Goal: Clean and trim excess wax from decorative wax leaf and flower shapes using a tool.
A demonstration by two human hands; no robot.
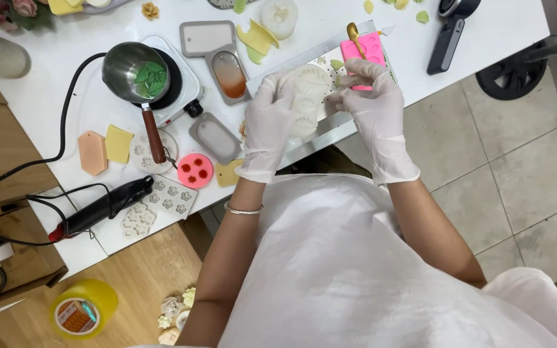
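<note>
Gripping a white mould (309,96) – long axis tilted up-right – both gloved hands, left hand (267,125) and right hand (376,113), have fingers clenched on it.

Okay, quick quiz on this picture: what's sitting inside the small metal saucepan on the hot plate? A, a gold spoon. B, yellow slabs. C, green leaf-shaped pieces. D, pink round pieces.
C: the metal saucepan on the white hot plate holds green leaf-shaped pieces, while the gold spoon lies by the pink mould near the gloved hands.
</note>
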